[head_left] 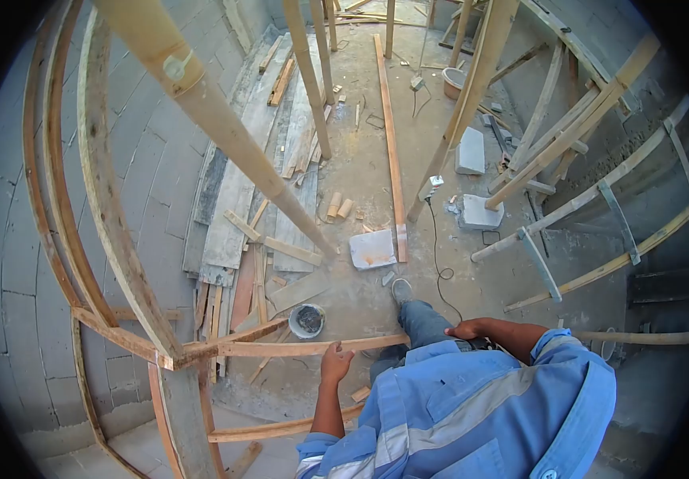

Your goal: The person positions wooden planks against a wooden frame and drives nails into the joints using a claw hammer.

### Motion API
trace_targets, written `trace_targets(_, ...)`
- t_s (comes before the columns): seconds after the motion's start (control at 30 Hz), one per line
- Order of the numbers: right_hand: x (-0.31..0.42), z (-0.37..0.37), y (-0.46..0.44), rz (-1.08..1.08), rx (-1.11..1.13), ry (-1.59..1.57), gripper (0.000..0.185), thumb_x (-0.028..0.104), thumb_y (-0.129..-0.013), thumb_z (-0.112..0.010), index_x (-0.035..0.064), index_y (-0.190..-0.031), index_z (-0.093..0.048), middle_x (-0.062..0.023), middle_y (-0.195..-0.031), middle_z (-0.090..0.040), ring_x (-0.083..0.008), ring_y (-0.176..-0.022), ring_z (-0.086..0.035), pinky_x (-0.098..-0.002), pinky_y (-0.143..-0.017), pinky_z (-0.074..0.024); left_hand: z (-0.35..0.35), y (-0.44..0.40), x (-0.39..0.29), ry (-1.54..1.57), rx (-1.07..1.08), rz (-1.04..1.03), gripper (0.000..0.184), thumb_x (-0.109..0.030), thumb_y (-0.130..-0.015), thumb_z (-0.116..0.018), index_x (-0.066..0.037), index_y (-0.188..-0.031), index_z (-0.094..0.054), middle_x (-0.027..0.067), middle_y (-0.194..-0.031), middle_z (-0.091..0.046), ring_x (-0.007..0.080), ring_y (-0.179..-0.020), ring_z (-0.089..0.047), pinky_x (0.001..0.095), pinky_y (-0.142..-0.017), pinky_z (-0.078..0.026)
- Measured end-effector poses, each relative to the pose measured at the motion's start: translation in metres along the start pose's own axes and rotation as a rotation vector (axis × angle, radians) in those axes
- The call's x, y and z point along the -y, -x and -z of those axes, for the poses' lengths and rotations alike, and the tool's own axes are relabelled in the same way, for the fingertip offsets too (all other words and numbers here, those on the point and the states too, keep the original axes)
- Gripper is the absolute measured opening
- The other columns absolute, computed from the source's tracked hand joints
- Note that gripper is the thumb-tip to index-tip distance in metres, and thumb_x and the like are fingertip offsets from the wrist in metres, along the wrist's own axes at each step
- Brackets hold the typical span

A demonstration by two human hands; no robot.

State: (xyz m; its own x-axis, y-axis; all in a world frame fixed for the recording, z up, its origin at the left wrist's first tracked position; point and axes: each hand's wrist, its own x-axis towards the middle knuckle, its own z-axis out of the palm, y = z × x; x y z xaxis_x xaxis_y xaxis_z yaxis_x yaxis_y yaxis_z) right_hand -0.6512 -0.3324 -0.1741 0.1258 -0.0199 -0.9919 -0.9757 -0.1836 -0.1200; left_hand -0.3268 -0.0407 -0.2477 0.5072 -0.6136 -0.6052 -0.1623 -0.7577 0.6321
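Note:
My left hand [335, 363] is beside a wooden rail [281, 348] of the timber frame, its fingertips at the rail's edge. The thumb stands apart from the fingers, and nothing shows in that hand. At my waist, my right hand [466, 329] lies against the dark belt area, fingers together and closed. What it holds there, if anything, is too small to make out. A lower wooden rail [273, 431] runs beside my left forearm. Past the upper rail, a bucket [306, 321] with dark contents stands on the floor.
Bamboo poles [241, 144] rise around me. A long plank [388, 136] and a pale block [372, 249] lie ahead. A cable [435, 239] trails from a socket box [432, 185] toward my foot. Boards [241, 215] are stacked at left; a bamboo ladder [584, 203] leans at right.

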Motion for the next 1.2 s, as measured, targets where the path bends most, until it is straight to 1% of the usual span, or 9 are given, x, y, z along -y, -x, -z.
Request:
trace_targets(0.2,-0.015,0.032,0.0,0.051,-0.073,0.138,0.084,0.066,-0.103,-0.026,-0.0056,-0.137,-0.056,-0.028,-0.147,-0.05,-0.042,-0.14,-0.045,-0.0492,-0.113,-0.0368,-0.004,-0.05,-0.051,0.024,-0.015,-0.006,0.071,-0.038,-0.083,-0.079,0.001,-0.137,-0.056,0.0236,-0.127,-0.067,0.032,-0.106,-0.071,0.0408,-0.093,-0.054)
trace_targets(0.43,-0.053,0.148,-0.023,0.091,-0.055,0.121,0.087,0.07,-0.096,-0.042,-0.0082,-0.123,-0.065,-0.0329,-0.13,-0.061,-0.0441,-0.127,-0.057,-0.0458,-0.106,-0.0443,-0.042,-0.102,-0.125,-0.149,0.004,0.0,0.071,-0.042,-0.083,-0.079,0.0,-0.136,-0.057,0.0225,-0.125,-0.068,0.0324,-0.105,-0.071,0.0413,-0.094,-0.054)
trace_targets(0.57,-0.065,0.237,-0.039,0.389,-0.431,0.142,0.079,0.061,-0.094,-0.054,-0.0108,-0.125,-0.063,-0.0334,-0.123,-0.064,-0.0445,-0.117,-0.063,-0.0453,-0.102,-0.048,-0.069,-0.141,-0.203,-0.074,0.026,0.025,0.071,-0.041,-0.083,-0.079,0.001,-0.135,-0.057,0.0229,-0.126,-0.067,0.0319,-0.107,-0.07,0.0409,-0.093,-0.054)
trace_targets(0.7,-0.031,0.345,-0.01,0.466,-0.548,-0.071,0.073,0.053,-0.094,-0.062,-0.008,-0.134,-0.057,-0.0307,-0.118,-0.067,-0.0361,-0.11,-0.068,-0.0428,-0.096,-0.0516,-0.079,-0.18,-0.293,0.081,0.002,-0.139,0.069,-0.036,-0.085,-0.079,0.003,-0.137,-0.055,0.0245,-0.129,-0.065,0.031,-0.107,-0.07,0.039,-0.092,-0.055)
trace_targets(0.77,-0.004,0.388,0.019,0.446,-0.586,-0.382,0.078,0.045,-0.093,-0.071,-0.003,-0.148,-0.044,-0.0243,-0.116,-0.067,-0.0253,-0.093,-0.07,-0.0384,-0.08,-0.0557,-0.064,-0.19,-0.341,0.129,-0.001,-0.248,0.068,-0.035,-0.086,-0.079,0.002,-0.138,-0.055,0.0234,-0.129,-0.065,0.0316,-0.107,-0.07,0.0397,-0.092,-0.054)
trace_targets(0.83,0.027,0.414,0.046,0.515,-0.768,-0.933,0.084,0.042,-0.09,-0.075,0.0046,-0.154,-0.036,-0.0233,-0.125,-0.062,-0.0276,-0.097,-0.068,-0.0376,-0.075,-0.0552,-0.039,-0.188,-0.39,0.135,0.003,-0.35,0.067,-0.036,-0.086,-0.077,0.001,-0.138,-0.055,0.0215,-0.128,-0.065,0.0334,-0.106,-0.069,0.041,-0.093,-0.054)
trace_targets(0.93,0.046,0.447,0.049,0.64,-1.149,-0.881,0.089,0.036,-0.087,-0.079,-0.001,-0.154,-0.032,-0.0254,-0.132,-0.059,-0.0285,-0.095,-0.067,-0.0369,-0.075,-0.0556,-0.012,-0.199,-0.416,0.091,-0.076,-0.413,0.066,-0.035,-0.087,-0.077,0.002,-0.137,-0.055,0.0216,-0.129,-0.064,0.0327,-0.108,-0.068,0.0411,-0.093,-0.054)
trace_targets(1.03,0.056,0.466,0.069,0.797,-1.005,-0.871,0.091,0.034,-0.086,-0.081,-0.0016,-0.153,-0.031,-0.0241,-0.131,-0.06,-0.0284,-0.097,-0.068,-0.0353,-0.074,-0.0552,0.008,-0.213,-0.425,0.129,-0.086,-0.358,0.068,-0.036,-0.087,-0.077,0.003,-0.138,-0.054,0.0221,-0.131,-0.064,0.0316,-0.11,-0.068,0.0399,-0.094,-0.053)
trace_targets(1.2,-0.002,0.501,0.055,0.759,-0.714,-1.189,0.057,0.028,-0.096,-0.064,0.0,-0.143,-0.048,-0.0156,-0.133,-0.062,-0.0258,-0.112,-0.064,-0.0399,-0.091,-0.0518,0.03,-0.276,-0.445,0.112,0.057,-0.259,0.069,-0.037,-0.087,-0.077,0.003,-0.139,-0.054,0.0226,-0.131,-0.064,0.0301,-0.111,-0.069,0.0395,-0.095,-0.053)
